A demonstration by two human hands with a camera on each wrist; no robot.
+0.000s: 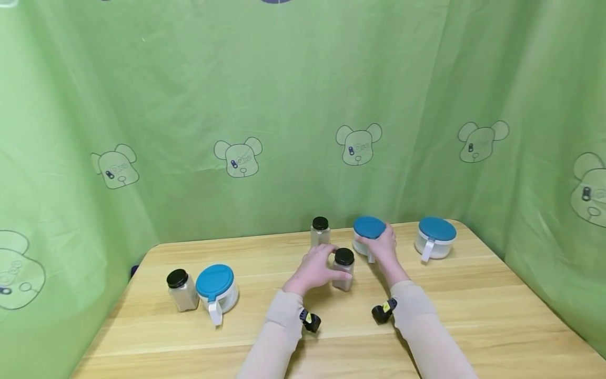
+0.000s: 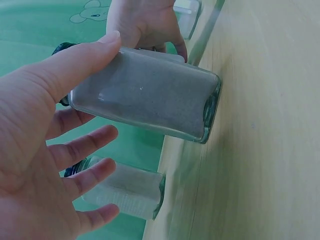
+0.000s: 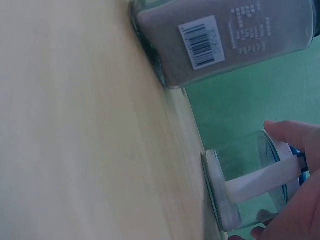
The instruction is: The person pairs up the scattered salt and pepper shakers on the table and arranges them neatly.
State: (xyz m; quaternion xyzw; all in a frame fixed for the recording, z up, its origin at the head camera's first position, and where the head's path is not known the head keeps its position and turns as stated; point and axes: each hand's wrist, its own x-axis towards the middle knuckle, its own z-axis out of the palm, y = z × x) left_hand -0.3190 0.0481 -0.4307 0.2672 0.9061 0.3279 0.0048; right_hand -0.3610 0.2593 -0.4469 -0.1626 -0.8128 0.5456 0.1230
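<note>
In the head view my left hand [image 1: 314, 269] pinches a square glass jar with a black lid [image 1: 343, 268] between thumb and index finger. The left wrist view shows grey contents in this jar [image 2: 145, 92]; the other three fingers are spread away from it. My right hand [image 1: 382, 245] grips a clear container with a blue lid [image 1: 369, 227] by its top, thumb on one side and fingers on the other. That container's white handle [image 3: 262, 180] points toward me, and its base is at the tabletop. Part of the lid is hidden by the right hand.
Behind the left hand stands another black-lidded jar [image 1: 320, 231]. A second blue-lidded container [image 1: 435, 237] is at the back right. On the left, a black-lidded jar [image 1: 183, 292] stands beside a blue-lidded container [image 1: 215, 287]. A green curtain [image 1: 293, 105] hangs behind the wooden table [image 1: 473, 310].
</note>
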